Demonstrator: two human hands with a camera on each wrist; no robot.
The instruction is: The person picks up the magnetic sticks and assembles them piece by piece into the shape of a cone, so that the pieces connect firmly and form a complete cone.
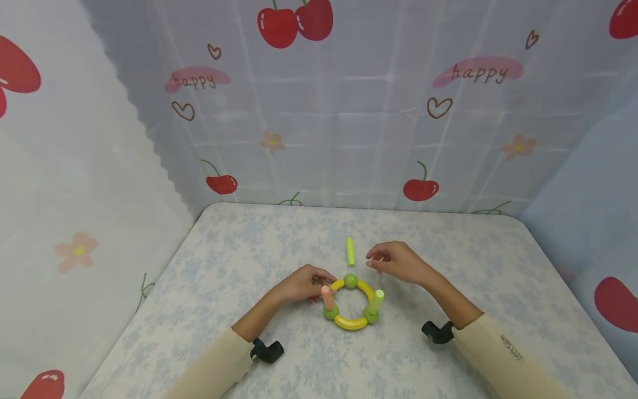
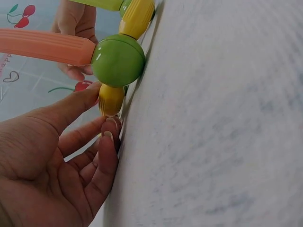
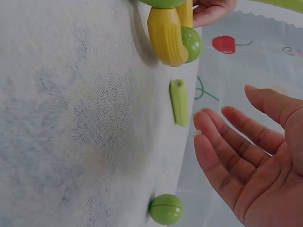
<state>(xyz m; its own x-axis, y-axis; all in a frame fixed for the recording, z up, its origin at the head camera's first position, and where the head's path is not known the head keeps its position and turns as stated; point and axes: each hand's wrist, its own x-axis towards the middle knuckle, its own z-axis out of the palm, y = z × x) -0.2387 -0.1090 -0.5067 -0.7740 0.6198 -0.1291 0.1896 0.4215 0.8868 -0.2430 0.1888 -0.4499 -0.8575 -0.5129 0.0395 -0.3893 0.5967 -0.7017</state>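
A ring of yellow curved rods (image 1: pixel 351 323) joined by green balls (image 1: pixel 351 281) lies on the table. From it an orange stick (image 1: pixel 327 299) and a light green stick (image 1: pixel 376 302) stand up. My left hand (image 1: pixel 305 284) pinches the ring's left yellow rod (image 2: pixel 110 100) between thumb and fingers, just beside the green ball (image 2: pixel 117 60) that bears the orange stick. Beyond the ring lies another light green stick (image 1: pixel 351 252). My right hand (image 1: pixel 399 261) hovers to its right, fingers loosely bent and apart, holding nothing.
In the right wrist view a loose green ball (image 3: pixel 165 209) sits on the table, with the right hand beside it. A patterned cloth table (image 1: pixel 239 244) runs back to a cherry-print curtain (image 1: pixel 349 138), with curtains at both sides.
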